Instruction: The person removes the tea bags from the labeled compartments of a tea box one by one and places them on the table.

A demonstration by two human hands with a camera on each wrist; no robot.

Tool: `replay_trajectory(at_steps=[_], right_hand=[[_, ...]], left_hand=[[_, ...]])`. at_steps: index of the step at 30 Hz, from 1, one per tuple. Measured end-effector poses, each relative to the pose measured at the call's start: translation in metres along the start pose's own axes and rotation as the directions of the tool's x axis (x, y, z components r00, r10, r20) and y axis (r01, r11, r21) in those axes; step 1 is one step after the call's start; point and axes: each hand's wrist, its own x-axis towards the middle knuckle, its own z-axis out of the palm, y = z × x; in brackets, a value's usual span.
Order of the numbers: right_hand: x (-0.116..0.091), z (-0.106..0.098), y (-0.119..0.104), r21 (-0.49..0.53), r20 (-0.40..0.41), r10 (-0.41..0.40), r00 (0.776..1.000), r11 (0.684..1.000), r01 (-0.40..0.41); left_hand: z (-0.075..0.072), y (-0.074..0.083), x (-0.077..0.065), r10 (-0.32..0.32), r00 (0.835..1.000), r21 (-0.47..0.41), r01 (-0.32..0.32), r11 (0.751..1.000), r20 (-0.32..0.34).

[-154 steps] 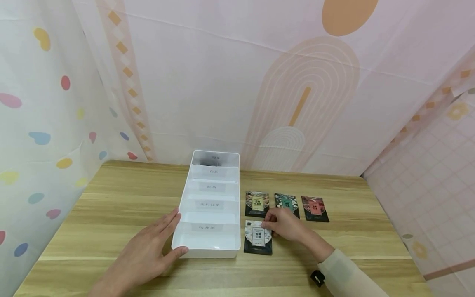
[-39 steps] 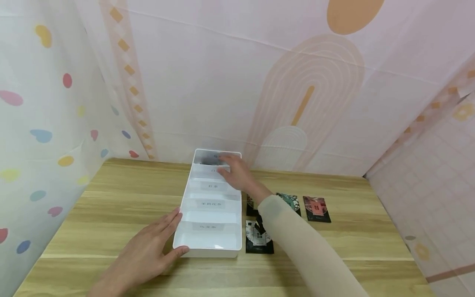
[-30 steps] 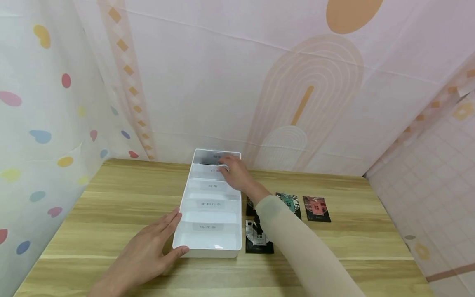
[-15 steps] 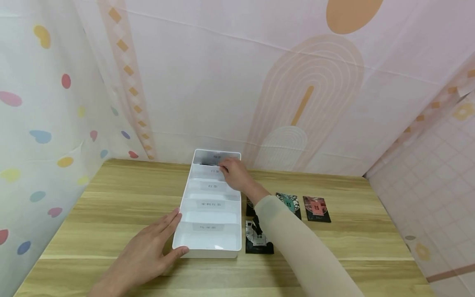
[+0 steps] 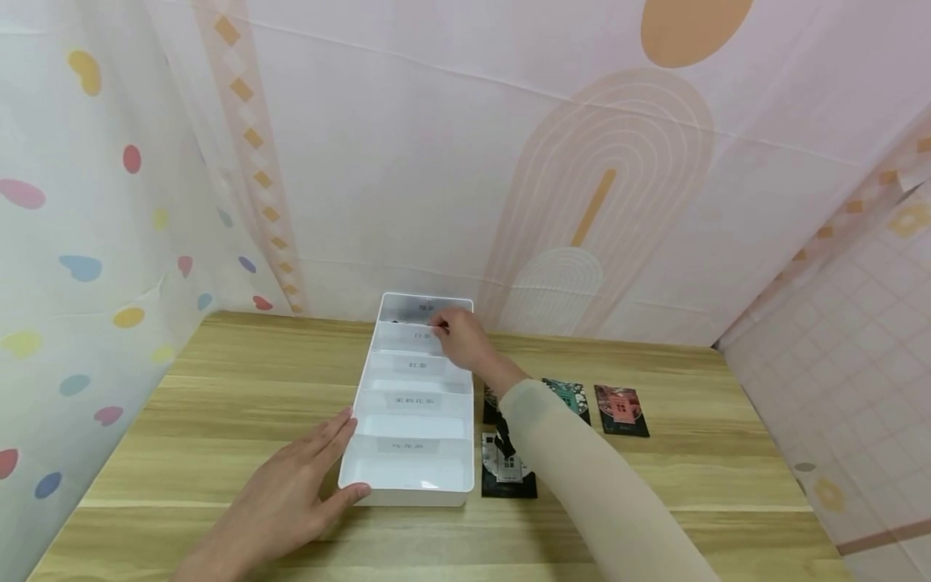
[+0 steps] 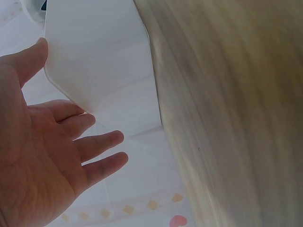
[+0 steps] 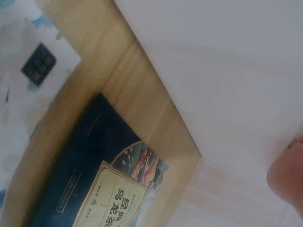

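Note:
A white box (image 5: 407,469) with several labelled compartments lies lengthwise on the table. My left hand (image 5: 291,481) rests against its near left corner, thumb on the front rim, fingers along the side; the left wrist view shows these fingers spread. At the far end my right hand (image 5: 465,343) reaches over the right wall, thumb and fingers drawn together at the divider behind the farthest compartment. A dark sliver shows in that compartment; what the fingertips hold is hidden. To the box's right lie a white-labelled tea packet (image 5: 502,485) and a yellow-labelled oolong tea packet (image 7: 113,189), partly under my right arm.
A green-labelled tea packet (image 5: 570,398) and a red-labelled one (image 5: 621,410) lie farther right. A black strap (image 5: 503,436) hangs at the right cuff. The wooden table (image 5: 720,453) ends at patterned cloth walls (image 5: 407,202) behind and on both sides.
My right hand has gone from the white-labelled packet to the box's far compartment. There its thumb and fingers have closed together, and the dark sliver has shrunk. My left hand has stayed put.

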Motion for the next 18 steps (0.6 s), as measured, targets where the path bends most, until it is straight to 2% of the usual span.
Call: replay_trajectory(at_steps=[8,18], right_hand=[[-0.001,-0.005,-0.001,0.066,-0.036,0.029,0.999,0.997,-0.027],[-0.001,-0.012,0.003,0.092,-0.068,-0.006,0.998,0.996,0.013]], left_hand=[[0.0,0.002,0.001,0.007,1.0,-0.001,-0.007,1.0,0.0],[0.001,0.003,0.001,0.004,1.0,-0.003,-0.004,1.0,0.0]])
